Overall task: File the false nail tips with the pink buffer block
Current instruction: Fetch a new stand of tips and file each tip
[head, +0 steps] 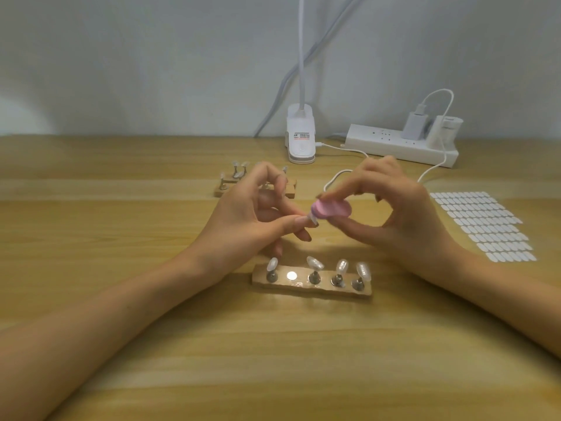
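Two bare hands meet above the middle of a light wood-grain tabletop (273,344), both forearms reaching in from the near edge. The left hand (252,214) pinches a small clear false nail tip (312,219) between thumb and forefinger. The right hand (391,214) clamps a flat, rounded pink buffer block (332,208) between thumb and fingertips, and the block's left end touches the nail tip. Both objects are held clear of the table.

Just near of the hands lies a rough wooden holder strip (312,285) set across the table. It carries four clear nail tips on metal pegs (342,265). One bare round metal disc (291,275), second from the left, shines under the light. A second wooden holder (255,189) with more pegged tips lies farther off, partly hidden behind the left hand.

At the far edge stands a white clip-on lamp base (300,138), its slim neck rising out of the frame. To its right lies a white power strip (400,145) with a white plug-in adapter (414,126). A thin white cable (337,177) runs across the table and passes behind the right hand. On the right lies a sheet of white oval adhesive tabs (482,226) in rows. A plain pale grey wall (151,56) closes the scene behind the table.
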`<state>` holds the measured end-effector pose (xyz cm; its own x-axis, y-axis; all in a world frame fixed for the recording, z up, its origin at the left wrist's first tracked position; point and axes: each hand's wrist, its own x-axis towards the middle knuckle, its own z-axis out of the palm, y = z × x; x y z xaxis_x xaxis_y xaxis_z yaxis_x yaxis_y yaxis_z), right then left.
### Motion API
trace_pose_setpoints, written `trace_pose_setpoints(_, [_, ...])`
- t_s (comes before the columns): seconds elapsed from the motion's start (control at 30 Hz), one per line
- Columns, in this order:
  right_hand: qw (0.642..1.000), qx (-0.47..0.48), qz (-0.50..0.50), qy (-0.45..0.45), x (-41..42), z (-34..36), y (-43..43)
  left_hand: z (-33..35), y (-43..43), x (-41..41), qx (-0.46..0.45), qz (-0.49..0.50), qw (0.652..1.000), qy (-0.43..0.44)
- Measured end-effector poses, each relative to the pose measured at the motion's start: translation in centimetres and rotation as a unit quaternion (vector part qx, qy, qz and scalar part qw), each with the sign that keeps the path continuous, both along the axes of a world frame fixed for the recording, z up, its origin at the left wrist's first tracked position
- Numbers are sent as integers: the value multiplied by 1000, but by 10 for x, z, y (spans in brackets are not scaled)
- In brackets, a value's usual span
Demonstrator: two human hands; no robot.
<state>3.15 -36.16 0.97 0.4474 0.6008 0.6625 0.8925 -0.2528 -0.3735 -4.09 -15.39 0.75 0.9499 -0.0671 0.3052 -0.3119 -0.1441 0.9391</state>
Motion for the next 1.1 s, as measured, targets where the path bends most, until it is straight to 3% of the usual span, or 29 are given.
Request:
trace_pose_setpoints(0.17, [999, -10, 40, -21, -3, 0, 1, -1, 1, 1, -8, -11, 1000, -8])
trace_pose_setpoints(0.4, [999, 27, -14, 28, 6, -3, -5, 0, 0, 0, -4, -18, 1000, -10])
trace_pose_setpoints(0.7, [998, 42, 2, 40, 4, -6, -6, -1, 3, -1, 5, 47, 999, -18])
trace_pose_setpoints(1.1, [999, 10, 0, -47, -5, 2, 4, 2, 0, -3, 40, 50, 997, -37])
